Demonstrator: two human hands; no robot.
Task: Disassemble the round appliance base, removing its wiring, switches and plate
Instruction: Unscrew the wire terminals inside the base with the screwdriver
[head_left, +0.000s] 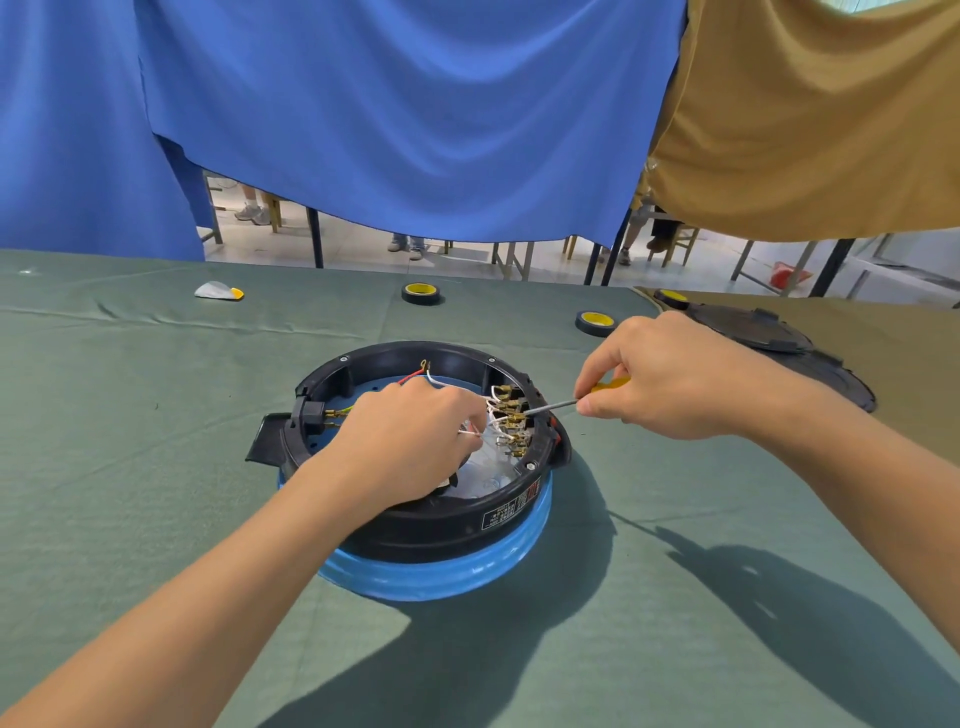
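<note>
Wide green-clothed table (156, 467), with one round appliance base (415, 525) at its middle, open side up, black ring over a blue skirt. Far right, well apart from the base: black cover pieces (753, 332), one or two, hard to tell.

Two hands: left hand (410, 436) down inside the base, fingers curled round a bunch of white wires (447, 383), just left of the switch terminals (511, 421); right hand (670, 374) outside the rim on the right, pinching one screwdriver (553, 406) near its yellow handle.

Deciding relation: switch terminals on the base's right inner wall, between the two hands. Long axis of the screwdriver running right to left and slightly nearward, tip at the terminals, seemingly touching. Left hand the closer of the two to the wires; right hand reaching them only through the tool. Probably a prying of a connector off its tab, with a leftward pull on the wires.

Counted: three tape rolls (421, 293) toward the far edge, one black socket (311, 415) on the base's left wall, one red wire (410, 378), one white-and-yellow scrap (218, 291) far left. Terminals in roughly three clusters; exact number too small to tell.
</note>
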